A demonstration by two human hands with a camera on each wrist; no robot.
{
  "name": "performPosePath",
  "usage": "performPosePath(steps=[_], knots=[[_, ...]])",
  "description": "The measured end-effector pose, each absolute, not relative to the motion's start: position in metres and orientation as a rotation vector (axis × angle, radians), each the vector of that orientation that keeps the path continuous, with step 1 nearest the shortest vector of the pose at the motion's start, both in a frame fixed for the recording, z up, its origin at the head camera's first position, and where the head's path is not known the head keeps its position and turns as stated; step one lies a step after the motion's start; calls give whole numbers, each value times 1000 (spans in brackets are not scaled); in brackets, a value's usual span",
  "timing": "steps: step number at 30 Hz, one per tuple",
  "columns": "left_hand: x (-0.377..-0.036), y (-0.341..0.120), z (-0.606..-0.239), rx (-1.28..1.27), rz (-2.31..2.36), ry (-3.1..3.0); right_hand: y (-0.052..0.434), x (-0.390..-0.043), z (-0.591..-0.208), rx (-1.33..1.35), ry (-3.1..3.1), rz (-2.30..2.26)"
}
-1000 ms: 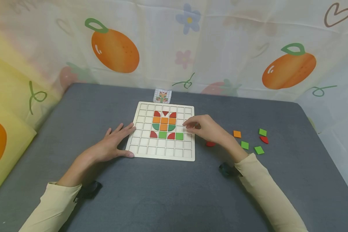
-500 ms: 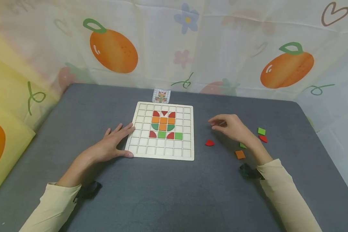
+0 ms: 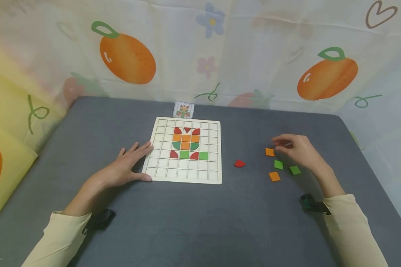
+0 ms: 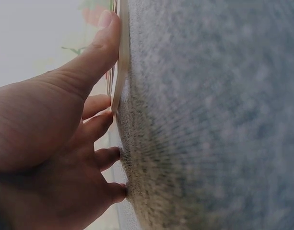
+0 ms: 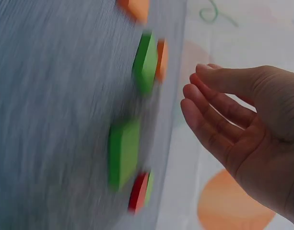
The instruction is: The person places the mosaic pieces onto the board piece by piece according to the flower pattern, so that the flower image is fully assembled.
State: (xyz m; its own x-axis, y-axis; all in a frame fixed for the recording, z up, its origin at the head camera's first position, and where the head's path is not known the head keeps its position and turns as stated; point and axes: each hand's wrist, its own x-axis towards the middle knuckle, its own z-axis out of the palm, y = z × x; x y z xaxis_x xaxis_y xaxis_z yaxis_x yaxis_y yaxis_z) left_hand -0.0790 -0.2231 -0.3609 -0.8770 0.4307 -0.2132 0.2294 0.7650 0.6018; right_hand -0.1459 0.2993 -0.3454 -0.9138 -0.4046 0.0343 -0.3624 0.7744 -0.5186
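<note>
The left hand (image 3: 121, 171) lies flat, fingers straight, on the left edge of the board (image 3: 160, 163). Right of the board, the right hand (image 3: 295, 150) hovers over loose tiles, fingers relaxed and holding nothing, nearest an orange tile (image 3: 270, 152) and 2 green tiles (image 3: 279, 164).

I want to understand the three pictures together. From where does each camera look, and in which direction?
Head: from above, forward and down at the grid board; left hand, right hand and both sleeves show.
Left wrist: along the table; left hand pressing the board edge.
Right wrist: sideways, blurred; open right hand over green tile.
Shared: loose tiles, in head and right wrist.
</note>
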Motion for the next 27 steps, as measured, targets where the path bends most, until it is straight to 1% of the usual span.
performPosePath(steps=[7, 11, 17, 27], knots=[[-79, -224, -361, 501, 826, 2621, 344, -145, -351, -449, 2960, -775], [-78, -224, -361, 496, 824, 2620, 360, -145, -355, -374, 2948, -758], [-79, -223, -363, 504, 818, 2626, 370, -144, -357, -320, 2944, -736], [-79, -224, -361, 502, 821, 2625, 370, -145, -360, -309, 2948, -782]])
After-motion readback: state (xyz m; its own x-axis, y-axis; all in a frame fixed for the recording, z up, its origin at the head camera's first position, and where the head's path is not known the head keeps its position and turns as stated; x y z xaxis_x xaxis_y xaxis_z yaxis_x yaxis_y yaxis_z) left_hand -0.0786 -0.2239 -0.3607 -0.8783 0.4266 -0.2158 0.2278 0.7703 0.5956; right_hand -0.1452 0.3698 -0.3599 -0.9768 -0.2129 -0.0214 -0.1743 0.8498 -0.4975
